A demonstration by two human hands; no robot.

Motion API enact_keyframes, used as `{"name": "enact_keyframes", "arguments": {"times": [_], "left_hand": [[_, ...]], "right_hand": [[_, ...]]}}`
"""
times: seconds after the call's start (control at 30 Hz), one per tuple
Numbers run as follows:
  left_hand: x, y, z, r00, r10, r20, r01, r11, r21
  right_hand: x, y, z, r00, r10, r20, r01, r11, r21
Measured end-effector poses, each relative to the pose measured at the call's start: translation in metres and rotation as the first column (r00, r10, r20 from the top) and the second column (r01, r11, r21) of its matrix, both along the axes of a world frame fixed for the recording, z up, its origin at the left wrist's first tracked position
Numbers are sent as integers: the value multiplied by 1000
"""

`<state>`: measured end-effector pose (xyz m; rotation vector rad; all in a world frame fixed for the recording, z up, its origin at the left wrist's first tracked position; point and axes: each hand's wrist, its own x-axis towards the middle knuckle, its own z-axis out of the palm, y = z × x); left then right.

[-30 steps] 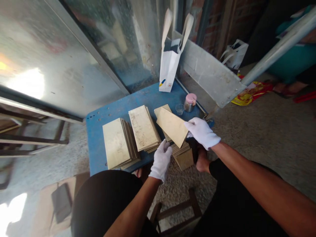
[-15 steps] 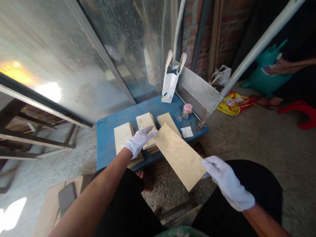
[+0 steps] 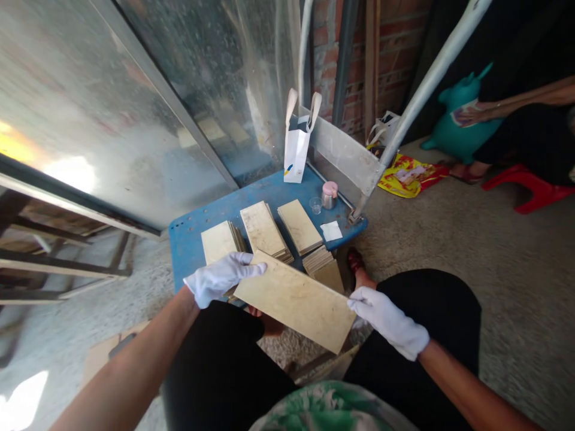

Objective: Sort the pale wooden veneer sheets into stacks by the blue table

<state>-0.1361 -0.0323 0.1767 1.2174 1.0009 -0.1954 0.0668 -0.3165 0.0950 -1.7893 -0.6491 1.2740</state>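
Note:
Both my gloved hands hold one long cream tile [image 3: 294,302] flat above my lap. My left hand [image 3: 222,278], in a white glove, grips its left end, and my right hand [image 3: 386,320], also gloved, grips its right end. Beyond the tile, three stacks of similar tiles [image 3: 220,242] [image 3: 263,230] [image 3: 299,226] lie on a blue table [image 3: 269,191]. A fourth, lower stack [image 3: 321,269] sits at the table's front edge, close to the held tile, which hides part of it. The nearest stack is partly hidden behind my left hand.
A white paper [image 3: 331,230], a clear cup [image 3: 315,205], a pink-lidded metal cup [image 3: 329,194] and a white paper bag [image 3: 297,143] stand on the table's far side. A glass pane [image 3: 112,120] rises to the left. A co-worker's hand [image 3: 471,114] and a red stool [image 3: 525,188] are at right.
The tile has swung from a diagonal to nearly level across my lap, and my left hand has moved onto its left end. The view has shifted, bringing more of the co-worker into sight.

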Motion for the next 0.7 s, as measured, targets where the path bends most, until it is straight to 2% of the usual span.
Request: {"name": "enact_keyframes", "arguments": {"times": [0.1, 0.13, 0.2, 0.27, 0.33, 0.37, 0.43, 0.5, 0.53, 0.6, 0.7], "left_hand": [[3, -19, 15, 1000, 19, 1, -19, 996, 88], [6, -27, 20, 1000, 0, -8, 2, 991, 136], [15, -44, 24, 998, -52, -28, 56, 973, 224], [27, -59, 17, 993, -116, -33, 121, 950, 287], [41, -72, 0, 975, -216, -44, 217, 907, 361], [50, -77, -12, 956, -284, -70, 287, 863, 415], [67, -86, -39, 885, -412, -218, 461, 708, 535], [83, -94, -66, 794, -491, -357, 600, 540, 590], [90, -98, -79, 757, -513, -405, 645, 488, 588], [102, -105, -101, 703, -533, -471, 706, 441, 554], [116, -114, -127, 648, -541, -536, 760, 418, 498]], "right_hand": [[12, 10, -1, 994, -31, -102, 16, 990, -143], [18, 15, 1, 999, -4, -52, -5, 986, -169], [35, 25, 6, 980, 111, 164, -83, 982, -169], [54, 38, 13, 950, 161, 269, -124, 981, -148], [71, 53, 18, 944, 142, 298, -114, 988, -108], [79, 61, 20, 942, 139, 307, -116, 989, -91], [92, 78, 23, 934, 144, 327, -129, 989, -68], [100, 95, 27, 921, 170, 349, -156, 985, -70], [103, 104, 30, 912, 191, 362, -174, 981, -81], [106, 120, 36, 888, 238, 394, -218, 971, -97], [108, 139, 41, 867, 271, 419, -249, 963, -106]]}}
